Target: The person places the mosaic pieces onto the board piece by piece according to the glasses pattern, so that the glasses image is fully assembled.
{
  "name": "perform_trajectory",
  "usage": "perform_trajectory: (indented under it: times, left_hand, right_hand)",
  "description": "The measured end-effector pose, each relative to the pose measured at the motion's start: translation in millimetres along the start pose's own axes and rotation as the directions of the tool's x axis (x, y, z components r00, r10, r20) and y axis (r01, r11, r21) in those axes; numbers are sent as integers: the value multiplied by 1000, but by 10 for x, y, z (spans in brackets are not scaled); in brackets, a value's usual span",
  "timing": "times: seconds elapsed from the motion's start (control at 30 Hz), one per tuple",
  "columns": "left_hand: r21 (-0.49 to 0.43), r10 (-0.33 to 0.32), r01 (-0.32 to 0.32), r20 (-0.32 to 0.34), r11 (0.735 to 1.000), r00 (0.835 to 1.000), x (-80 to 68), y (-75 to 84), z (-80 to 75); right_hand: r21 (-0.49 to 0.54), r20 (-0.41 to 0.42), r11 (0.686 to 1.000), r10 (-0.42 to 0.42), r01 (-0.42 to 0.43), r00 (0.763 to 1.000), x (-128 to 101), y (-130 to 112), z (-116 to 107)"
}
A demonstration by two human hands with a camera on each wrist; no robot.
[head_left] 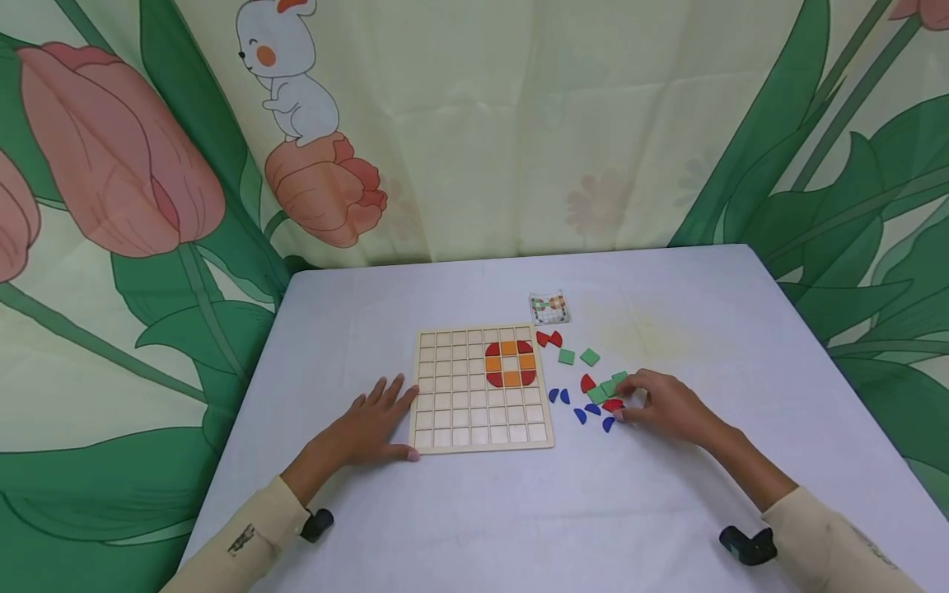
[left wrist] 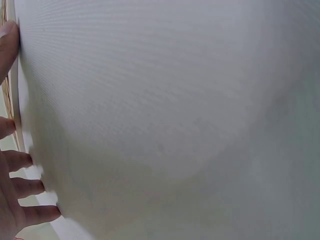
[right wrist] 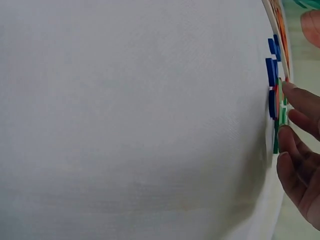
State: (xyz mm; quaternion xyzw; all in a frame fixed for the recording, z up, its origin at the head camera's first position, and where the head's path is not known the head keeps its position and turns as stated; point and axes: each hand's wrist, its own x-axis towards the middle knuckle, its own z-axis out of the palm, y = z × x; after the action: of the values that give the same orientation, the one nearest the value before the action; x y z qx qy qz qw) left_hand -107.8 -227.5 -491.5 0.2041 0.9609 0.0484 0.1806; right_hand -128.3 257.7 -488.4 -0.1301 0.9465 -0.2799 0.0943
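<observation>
A square wooden grid board (head_left: 452,412) lies on the table. My left hand (head_left: 374,424) rests at its left edge, fingers spread, thumb by the near corner; the left wrist view shows these fingers (left wrist: 30,187) beside the rim. Red quarter-circle pieces (head_left: 528,377) and orange squares (head_left: 509,379) form a ring on the board's upper right. My right hand (head_left: 663,405) reaches into the loose pieces, thumb and index finger apart, beside green squares (head_left: 597,395) and a red quarter-circle (head_left: 612,405). In the right wrist view nothing clearly sits between the fingertips (right wrist: 283,131).
Blue half-circle pieces (head_left: 581,417) lie right of the board, with two red pieces (head_left: 549,338) and two green squares (head_left: 589,357) farther back. A small pattern card (head_left: 549,308) lies behind the board. The white-covered table (head_left: 504,527) ends at a printed curtain (head_left: 504,165).
</observation>
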Motion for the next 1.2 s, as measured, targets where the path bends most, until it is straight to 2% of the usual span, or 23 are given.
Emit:
perform_trajectory:
  times: [0.17, 0.47, 0.77, 1.03, 1.2]
  left_hand:
    - [7, -2, 2, 2, 1000, 1000, 17, -10, 10]
    - [4, -7, 7, -2, 1000, 1000, 23, -18, 18]
    - [6, 0, 0, -14, 1000, 1000, 29, -21, 27]
    - [5, 0, 0, -9, 1000, 1000, 43, -32, 40]
    - [0, -12, 12, -3, 1000, 1000, 48, -21, 35]
  right_hand:
    - [-27, -10, 999, 40, -41, 999, -66, 38, 59]
    - [-24, -102, 998, 55, -58, 993, -124, 40, 130]
    - [-16, -80, 995, 95, -96, 992, -138, 35, 106]
    - [-13, -133, 996, 82, -84, 988, -153, 60, 118]
    - [23, -132, 996, 87, -84, 987, -160, 53, 126]
